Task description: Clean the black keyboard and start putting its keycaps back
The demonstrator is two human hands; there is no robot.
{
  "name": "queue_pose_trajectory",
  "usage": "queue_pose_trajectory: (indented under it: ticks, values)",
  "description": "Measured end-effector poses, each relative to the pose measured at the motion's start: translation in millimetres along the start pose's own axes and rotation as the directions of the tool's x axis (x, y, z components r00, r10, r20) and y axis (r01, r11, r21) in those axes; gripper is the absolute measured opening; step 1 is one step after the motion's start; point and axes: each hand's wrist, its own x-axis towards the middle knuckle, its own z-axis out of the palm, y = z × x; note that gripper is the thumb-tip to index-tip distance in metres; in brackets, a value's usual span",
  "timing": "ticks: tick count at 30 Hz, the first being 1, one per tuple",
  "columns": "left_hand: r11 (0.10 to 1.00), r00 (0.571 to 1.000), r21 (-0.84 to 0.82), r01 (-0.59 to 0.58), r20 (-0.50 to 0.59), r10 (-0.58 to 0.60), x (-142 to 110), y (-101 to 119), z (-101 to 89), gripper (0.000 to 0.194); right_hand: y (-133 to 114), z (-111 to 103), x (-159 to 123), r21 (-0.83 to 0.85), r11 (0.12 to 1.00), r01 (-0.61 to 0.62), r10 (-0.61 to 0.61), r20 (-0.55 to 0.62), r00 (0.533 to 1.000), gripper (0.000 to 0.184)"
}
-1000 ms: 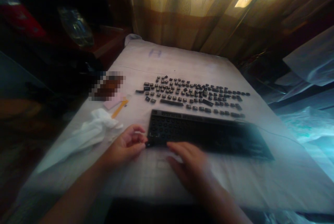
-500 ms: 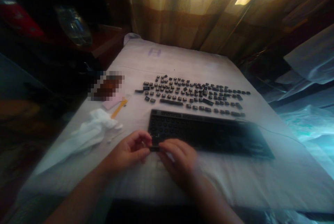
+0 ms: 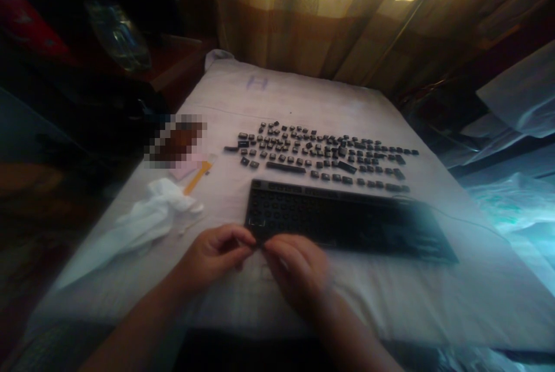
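My left hand (image 3: 219, 253) and my right hand (image 3: 299, 262) meet at the near left corner of a black keyboard (image 3: 368, 227). Their fingertips pinch a small dark keycap (image 3: 259, 244) from both sides, and most of it is hidden by the fingers. The keyboard lies flat, its key positions bare of caps on the left; its right part is too dark to make out. Beyond it, loose black keycaps (image 3: 286, 168) are spread in rough rows on the pale cloth.
A crumpled white cloth (image 3: 150, 210) lies left of my hands, beside a yellow strip (image 3: 198, 178) and a pink piece (image 3: 184, 168). A blurred-out object (image 3: 176, 141) sits behind them. The keyboard's thin cable (image 3: 468, 219) runs off right. Curtains (image 3: 303, 25) hang at the back.
The keycap between my fingertips has turned or sunk into them, so less of it shows. My hands stay close together near the keyboard's corner; the view has shifted slightly.
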Motion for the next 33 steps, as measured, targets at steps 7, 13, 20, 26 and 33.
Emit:
queue_pose_trajectory:
  ticks: [7, 13, 20, 26, 33]
  values:
    - [0.998, 0.998, 0.043, -0.042, 0.046, 0.040, -2.9, -1.8, -1.4, 0.016, -2.8, -2.2, 2.9, 0.008, 1.000, -0.006, 0.006, 0.001, 1.000, 0.018]
    - [0.996, 0.998, 0.076, -0.038, 0.050, 0.034, -5.0, -2.8, -2.9, 0.021, -2.6, -1.3, 1.2, -0.002, 1.000, -0.003, 0.003, -0.011, 1.000, 0.021]
    - [0.996, 0.998, 0.074, -0.043, 0.055, 0.039, -5.7, -2.3, -2.1, 0.022, -3.0, -0.4, -0.1, 0.024, 0.999, -0.025, 0.026, -0.012, 1.000, 0.020]
    - [0.993, 0.997, 0.104, -0.064, 0.053, 0.058, -6.1, 2.4, -1.6, 0.022, -3.4, -2.7, 2.9, 0.030, 1.000, 0.000, 0.000, -0.015, 1.000, 0.018]
    - [0.977, 0.995, 0.190, -0.099, 0.038, 0.094, -5.1, 3.1, -1.5, 0.017, -2.8, -0.4, 1.0, 0.071, 0.997, -0.024, 0.023, 0.017, 1.000, 0.011]
